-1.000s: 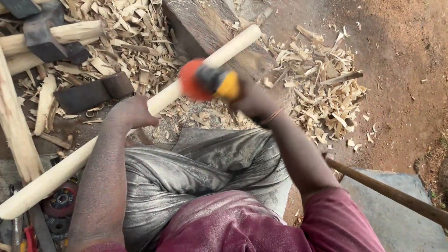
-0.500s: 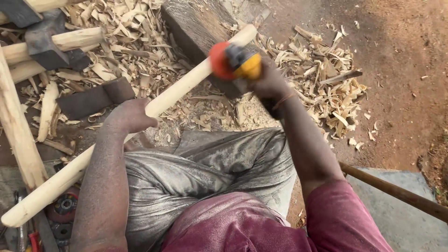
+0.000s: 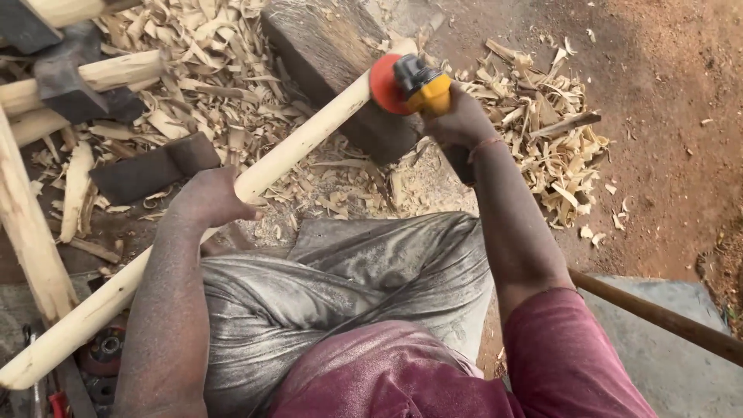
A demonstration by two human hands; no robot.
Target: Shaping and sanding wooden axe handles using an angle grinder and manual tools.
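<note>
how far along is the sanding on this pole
Rough shaping looks done: the long pole is pale and bare, with wood shavings heaped around. In hand: the left hand grips the pole while the right hand presses the yellow grinder's red disc near its far end. How much remains unsanded can't be told.

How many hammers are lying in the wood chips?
2. One hammer lies at upper left, its dark head across pale poles. Another hammer shows in the top-left corner, cut off by the edge. More may be hidden under wood shavings.
</note>
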